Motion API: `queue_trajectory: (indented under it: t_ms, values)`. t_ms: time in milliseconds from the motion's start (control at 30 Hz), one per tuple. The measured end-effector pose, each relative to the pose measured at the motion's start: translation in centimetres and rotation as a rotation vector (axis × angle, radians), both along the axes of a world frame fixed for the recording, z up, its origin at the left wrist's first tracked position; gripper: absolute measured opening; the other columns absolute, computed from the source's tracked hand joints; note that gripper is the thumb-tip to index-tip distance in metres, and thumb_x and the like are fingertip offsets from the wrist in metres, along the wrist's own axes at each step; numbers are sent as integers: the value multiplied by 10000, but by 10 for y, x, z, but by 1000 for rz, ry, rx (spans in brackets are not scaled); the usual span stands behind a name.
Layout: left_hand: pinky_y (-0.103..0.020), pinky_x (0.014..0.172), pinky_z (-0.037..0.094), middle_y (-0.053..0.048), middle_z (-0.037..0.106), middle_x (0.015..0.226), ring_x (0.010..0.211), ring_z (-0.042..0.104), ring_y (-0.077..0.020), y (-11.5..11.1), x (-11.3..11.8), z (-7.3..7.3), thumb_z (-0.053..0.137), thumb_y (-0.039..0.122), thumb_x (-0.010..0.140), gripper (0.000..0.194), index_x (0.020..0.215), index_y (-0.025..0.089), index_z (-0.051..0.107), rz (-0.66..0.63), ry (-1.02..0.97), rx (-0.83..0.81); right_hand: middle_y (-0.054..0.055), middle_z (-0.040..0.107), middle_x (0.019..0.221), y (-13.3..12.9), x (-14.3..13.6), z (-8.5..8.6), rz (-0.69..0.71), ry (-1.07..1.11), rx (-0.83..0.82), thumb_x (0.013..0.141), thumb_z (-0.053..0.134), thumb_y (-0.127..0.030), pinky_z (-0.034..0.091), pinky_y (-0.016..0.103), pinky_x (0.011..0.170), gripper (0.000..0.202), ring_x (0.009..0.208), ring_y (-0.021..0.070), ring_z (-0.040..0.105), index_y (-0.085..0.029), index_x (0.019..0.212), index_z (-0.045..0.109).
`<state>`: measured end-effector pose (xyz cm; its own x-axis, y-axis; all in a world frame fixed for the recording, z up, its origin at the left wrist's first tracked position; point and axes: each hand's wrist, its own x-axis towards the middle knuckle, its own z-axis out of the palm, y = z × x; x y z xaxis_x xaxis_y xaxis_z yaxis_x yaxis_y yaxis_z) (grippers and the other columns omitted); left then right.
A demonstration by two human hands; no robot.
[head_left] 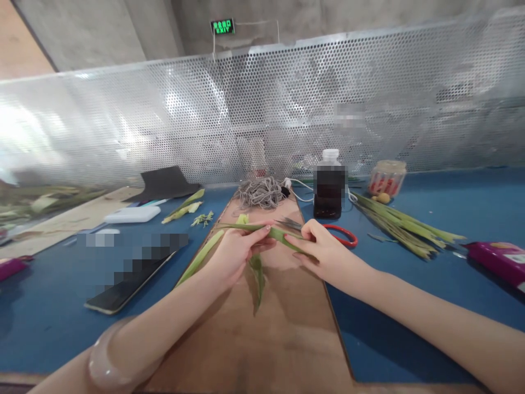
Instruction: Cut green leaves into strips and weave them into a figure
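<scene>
at the centre of the frame, the left hand (234, 253) and the right hand (325, 253) each pinch a long, flat, green leaf strip (283, 237) between thumb and fingers, holding it stretched between them above a brown wooden board (270, 345). a curled green leaf tail (256, 279) hangs below the left hand (whether it joins the strip cannot be told). the strip looks thin and fibrous; too hard a pull or too sharp a fold could split it lengthwise, and a loosened pinch could let it spring away. red-handled metal scissors (348, 236) lie just beyond the right hand, their blades near the leaf; a careless sweep could nick strip or knuckle. farther up, a tangled heap of grey cord (262, 192) might snag a trailing leaf end. as to writing, the green-lit black sign (222, 26) at upper centre reads "exit" beneath chinese characters. the glossy purple packet (498, 264) at right bears a pale label, illegible here; red markings on the clear lidded jar (388, 178) are likewise unreadable.
</scene>
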<state>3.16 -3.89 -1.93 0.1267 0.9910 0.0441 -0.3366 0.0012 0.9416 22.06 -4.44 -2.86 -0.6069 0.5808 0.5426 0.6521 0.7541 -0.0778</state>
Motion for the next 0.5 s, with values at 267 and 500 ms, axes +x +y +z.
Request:
queue_trajectory:
  t_ms: [267,500]
  values:
    - [-246,700,533,-54,690,781,624,632,-109,1,-3,0,646,109,684,163,844,93,674,1,-42,7,24,350,770,3,4,1,47,-38,-2,783,417,-40,425,255,574,404,626,126,394,-169,1155,505]
    - [-234,666,533,-55,682,759,635,634,-115,5,-5,3,637,91,684,143,824,98,662,58,-63,-16,84,482,876,4,7,7,146,5,81,814,418,-77,453,308,707,249,798,174,476,-136,1009,560]
